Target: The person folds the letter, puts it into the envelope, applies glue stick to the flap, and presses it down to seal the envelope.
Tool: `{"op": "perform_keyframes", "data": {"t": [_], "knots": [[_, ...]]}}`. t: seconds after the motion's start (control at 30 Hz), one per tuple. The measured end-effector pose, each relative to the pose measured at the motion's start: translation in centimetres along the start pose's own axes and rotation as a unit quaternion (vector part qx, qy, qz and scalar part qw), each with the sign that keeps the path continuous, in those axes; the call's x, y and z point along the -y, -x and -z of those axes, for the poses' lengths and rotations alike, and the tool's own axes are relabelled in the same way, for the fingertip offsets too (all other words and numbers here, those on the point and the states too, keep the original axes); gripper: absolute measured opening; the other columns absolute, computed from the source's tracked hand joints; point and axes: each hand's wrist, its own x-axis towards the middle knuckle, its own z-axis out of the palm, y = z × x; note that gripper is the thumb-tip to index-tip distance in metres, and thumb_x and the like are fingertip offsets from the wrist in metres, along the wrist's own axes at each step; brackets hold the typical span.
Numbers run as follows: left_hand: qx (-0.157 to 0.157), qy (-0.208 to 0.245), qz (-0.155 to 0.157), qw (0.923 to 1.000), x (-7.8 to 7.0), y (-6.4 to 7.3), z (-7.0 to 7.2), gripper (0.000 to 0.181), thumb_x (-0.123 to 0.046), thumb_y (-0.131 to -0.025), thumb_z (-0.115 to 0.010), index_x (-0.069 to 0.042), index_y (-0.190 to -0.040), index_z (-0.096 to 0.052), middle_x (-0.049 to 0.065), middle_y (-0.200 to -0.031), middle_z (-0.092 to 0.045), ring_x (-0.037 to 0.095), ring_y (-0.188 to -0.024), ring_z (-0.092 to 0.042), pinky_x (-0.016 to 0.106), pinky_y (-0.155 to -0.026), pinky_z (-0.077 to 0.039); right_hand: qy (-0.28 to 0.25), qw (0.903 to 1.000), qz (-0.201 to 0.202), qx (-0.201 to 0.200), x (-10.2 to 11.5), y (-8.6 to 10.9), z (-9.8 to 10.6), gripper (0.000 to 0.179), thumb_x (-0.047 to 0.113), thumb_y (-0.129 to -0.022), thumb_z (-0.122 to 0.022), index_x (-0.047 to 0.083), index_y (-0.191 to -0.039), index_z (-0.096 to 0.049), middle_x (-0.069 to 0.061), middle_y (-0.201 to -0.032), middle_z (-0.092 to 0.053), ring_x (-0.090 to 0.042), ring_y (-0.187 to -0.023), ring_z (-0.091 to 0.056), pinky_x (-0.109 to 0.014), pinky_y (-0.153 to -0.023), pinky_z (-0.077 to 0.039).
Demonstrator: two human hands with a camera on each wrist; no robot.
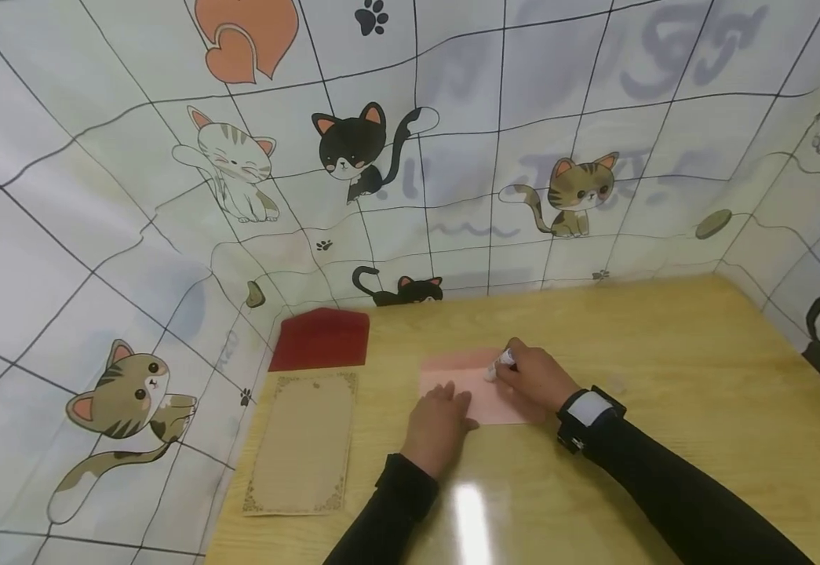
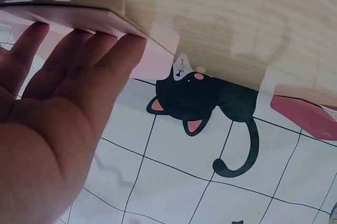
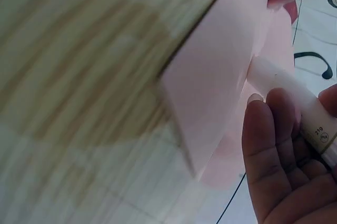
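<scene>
A pink envelope [image 1: 497, 410] lies on the wooden table with its flap folded out on the far side. My right hand [image 1: 538, 378] grips a white glue stick [image 1: 497, 365], tilted, its tip at the crease below the flap. In the right wrist view the glue stick [image 3: 295, 95] sits between thumb and fingers, its end right at the pink paper [image 3: 216, 71]. My left hand [image 1: 440, 430] rests on the envelope's near left part, fingers extended. The left wrist view has these fingertips [image 2: 131, 45] against the pink paper.
A red envelope [image 1: 321, 339] lies at the back left. In front of it is a tan sheet [image 1: 300, 443] with an ornate border. A small translucent piece [image 1: 617, 384] is on the table to the right. Cat-printed cloth [image 1: 466, 157] hangs behind and at both sides.
</scene>
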Motion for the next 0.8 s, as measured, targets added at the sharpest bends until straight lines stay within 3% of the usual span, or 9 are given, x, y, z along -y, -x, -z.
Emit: {"op": "perform_keyframes", "data": {"t": [0.27, 0.5, 0.6, 0.8], "knots": [[0.023, 0.011, 0.006, 0.9997, 0.2, -0.1, -0.4, 0.043, -0.051, -0.098, -0.084, -0.019, -0.127, -0.077, 0.014, -0.146, -0.079, 0.035, -0.132, -0.078, 0.048, -0.104, -0.067, 0.003, 0.9997, 0.024, -0.002, 0.5, -0.7, -0.4, 0.017, 0.017, -0.113, -0.062, 0.001, -0.113, -0.058, -0.009, -0.089, -0.071, -0.016, -0.074, -0.061, -0.033, -0.071, -0.051], [-0.007, 0.021, -0.007, 0.9997, 0.0, -0.2, -0.9, 0.05, -0.052, -0.097, -0.085, -0.02, -0.135, -0.078, 0.013, -0.142, -0.08, 0.035, -0.128, -0.08, 0.047, -0.091, -0.071, 0.009, 0.9995, 0.028, 0.01, 2.5, -2.3, -2.1, 0.023, 0.023, -0.115, -0.062, 0.001, -0.12, -0.056, -0.011, -0.095, -0.071, -0.02, -0.081, -0.066, -0.037, -0.077, -0.055], [0.001, 0.023, -0.005, 0.9997, -0.1, -0.1, -0.9, 0.05, -0.052, -0.098, -0.084, -0.02, -0.137, -0.078, 0.013, -0.145, -0.08, 0.035, -0.129, -0.08, 0.047, -0.09, -0.071, 0.007, 0.9995, 0.027, 0.016, 2.4, -2.1, -2.1, 0.024, 0.022, -0.115, -0.061, 0.0, -0.119, -0.055, -0.012, -0.095, -0.07, -0.02, -0.08, -0.064, -0.036, -0.075, -0.054], [0.018, 0.029, 0.014, 0.9993, 0.3, 0.1, 0.0, 0.043, -0.051, -0.098, -0.084, -0.02, -0.127, -0.078, 0.013, -0.147, -0.079, 0.035, -0.128, -0.08, 0.048, -0.091, -0.071, 0.018, 0.9995, 0.024, 0.01, 1.2, -0.5, -0.3, 0.017, 0.017, -0.113, -0.061, 0.001, -0.114, -0.055, -0.01, -0.089, -0.069, -0.018, -0.073, -0.058, -0.034, -0.07, -0.047]]}}
